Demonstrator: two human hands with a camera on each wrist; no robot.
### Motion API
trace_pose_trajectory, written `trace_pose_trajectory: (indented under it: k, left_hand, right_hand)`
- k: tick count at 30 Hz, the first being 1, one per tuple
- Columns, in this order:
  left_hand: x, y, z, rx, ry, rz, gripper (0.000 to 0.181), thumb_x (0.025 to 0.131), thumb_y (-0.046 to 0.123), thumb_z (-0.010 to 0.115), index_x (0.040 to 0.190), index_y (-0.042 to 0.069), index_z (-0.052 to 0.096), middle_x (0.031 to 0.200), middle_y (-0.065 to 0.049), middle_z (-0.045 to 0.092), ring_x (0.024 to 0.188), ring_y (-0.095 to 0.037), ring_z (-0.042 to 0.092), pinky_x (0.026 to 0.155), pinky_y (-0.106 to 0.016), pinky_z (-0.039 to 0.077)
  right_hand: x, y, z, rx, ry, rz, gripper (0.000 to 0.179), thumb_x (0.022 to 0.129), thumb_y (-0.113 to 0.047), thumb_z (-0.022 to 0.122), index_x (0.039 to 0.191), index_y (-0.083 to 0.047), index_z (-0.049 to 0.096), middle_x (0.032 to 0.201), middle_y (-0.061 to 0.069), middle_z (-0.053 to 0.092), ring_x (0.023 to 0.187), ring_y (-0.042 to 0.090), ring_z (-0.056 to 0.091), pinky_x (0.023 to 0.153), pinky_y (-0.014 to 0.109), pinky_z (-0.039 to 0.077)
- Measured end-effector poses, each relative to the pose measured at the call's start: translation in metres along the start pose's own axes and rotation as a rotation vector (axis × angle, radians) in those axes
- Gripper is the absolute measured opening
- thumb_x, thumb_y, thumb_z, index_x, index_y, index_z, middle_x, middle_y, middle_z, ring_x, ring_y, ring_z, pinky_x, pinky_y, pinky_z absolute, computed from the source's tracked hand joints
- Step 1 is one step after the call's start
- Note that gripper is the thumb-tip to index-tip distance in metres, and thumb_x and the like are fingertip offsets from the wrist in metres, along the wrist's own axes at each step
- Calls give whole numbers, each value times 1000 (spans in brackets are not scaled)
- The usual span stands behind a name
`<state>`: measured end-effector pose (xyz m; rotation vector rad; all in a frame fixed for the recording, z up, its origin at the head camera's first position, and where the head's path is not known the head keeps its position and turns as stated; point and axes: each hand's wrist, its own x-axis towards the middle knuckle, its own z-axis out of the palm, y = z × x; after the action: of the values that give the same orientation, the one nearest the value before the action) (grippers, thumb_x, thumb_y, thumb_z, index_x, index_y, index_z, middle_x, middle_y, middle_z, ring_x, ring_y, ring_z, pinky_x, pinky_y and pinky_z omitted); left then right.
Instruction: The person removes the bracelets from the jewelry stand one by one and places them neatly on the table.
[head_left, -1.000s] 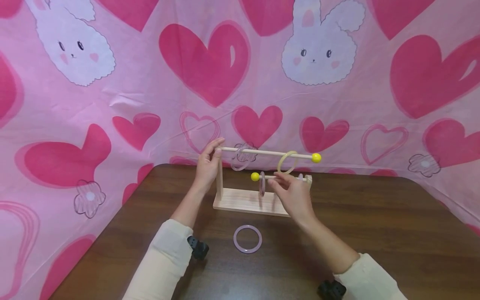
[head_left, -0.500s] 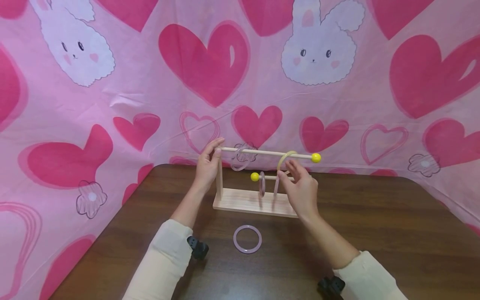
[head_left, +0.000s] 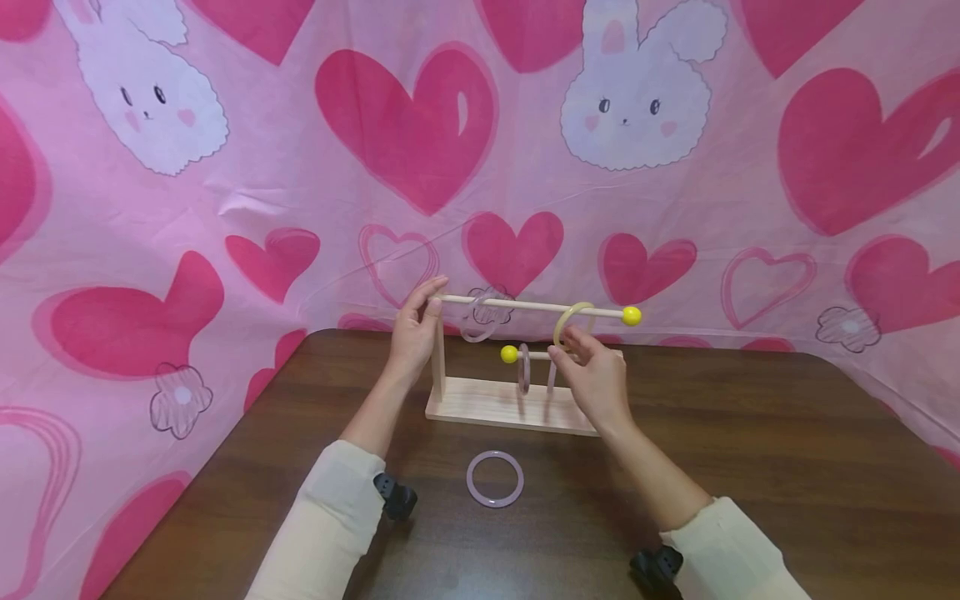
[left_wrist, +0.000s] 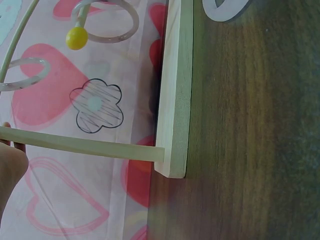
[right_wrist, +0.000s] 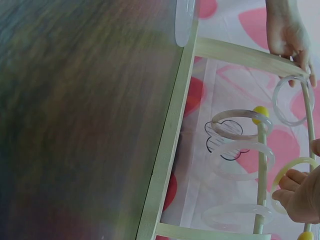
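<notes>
A wooden two-bar bangle stand (head_left: pixel 480 402) stands on the table. My left hand (head_left: pixel 415 329) grips the top of its tall left post. My right hand (head_left: pixel 596 379) is at the lower bar's right half, fingers loosely bent and overlapping the yellow bangle (head_left: pixel 558 327) that hangs on the upper bar. A pale translucent bangle (right_wrist: pixel 276 102) hangs farther left on that bar. In the right wrist view, the lower bar carries a grey-brown bangle (right_wrist: pixel 225 134) near its yellow end ball and two whitish ones, a middle bangle (right_wrist: pixel 242 144) and a lower bangle (right_wrist: pixel 237 206).
A lilac bangle (head_left: pixel 470 479) lies flat on the dark wooden table (head_left: pixel 750 467) in front of the stand. Yellow balls cap the upper bar (head_left: pixel 632 316) and the lower bar (head_left: pixel 509 354). A pink heart-and-rabbit cloth (head_left: pixel 525 183) hangs right behind the table.
My right hand has come away from a bangle on the lower bar, rising and then dipping slightly by the yellow bangle. The left hand has stayed on the post.
</notes>
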<state>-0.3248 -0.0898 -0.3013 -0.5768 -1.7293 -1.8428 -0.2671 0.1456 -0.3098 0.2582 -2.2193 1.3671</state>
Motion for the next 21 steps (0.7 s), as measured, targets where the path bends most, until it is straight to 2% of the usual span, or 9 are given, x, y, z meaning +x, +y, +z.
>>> trace_pose_trajectory:
  k: [5, 7, 12, 19, 21]
  left_hand:
    - [0, 0, 0, -6, 0, 2, 30, 93, -3, 47, 122, -7, 53, 134, -18, 47, 127, -19, 38, 104, -25, 30]
    - [-2, 8, 1, -14, -4, -2, 30, 93, -4, 46, 122, -9, 52, 134, -21, 45, 128, -22, 37, 105, -27, 29]
    - [-7, 28, 4, -1, -12, -23, 30, 92, -7, 44, 121, -14, 49, 134, -26, 42, 129, -29, 34, 106, -29, 28]
    - [-1, 3, -1, -7, -9, -13, 31, 93, -3, 46, 123, -8, 52, 136, -22, 42, 130, -23, 35, 106, -27, 27]
    - [-1, 1, -1, -5, -7, -4, 31, 93, -2, 47, 123, -8, 52, 136, -23, 42, 129, -22, 35, 106, -26, 27]
  right_hand:
    - [-1, 0, -1, -57, 51, -16, 31, 80, -14, 72, 107, 2, 68, 100, 16, 67, 88, 28, 66, 77, 40, 52]
    - [-2, 0, -2, -67, 75, -7, 28, 79, -16, 73, 102, 0, 70, 95, 14, 69, 85, 27, 66, 74, 39, 53]
    - [-2, 1, -3, -54, 147, 1, 23, 75, -17, 77, 93, -3, 73, 84, 10, 70, 79, 21, 67, 65, 25, 50]
    - [-3, 3, -5, -99, 247, -42, 18, 78, -14, 74, 90, -1, 73, 79, 11, 70, 74, 19, 66, 56, 14, 41]
    - [-3, 3, -6, -92, 262, -55, 18, 79, -13, 73, 91, 0, 73, 80, 12, 70, 74, 19, 66, 55, 10, 41]
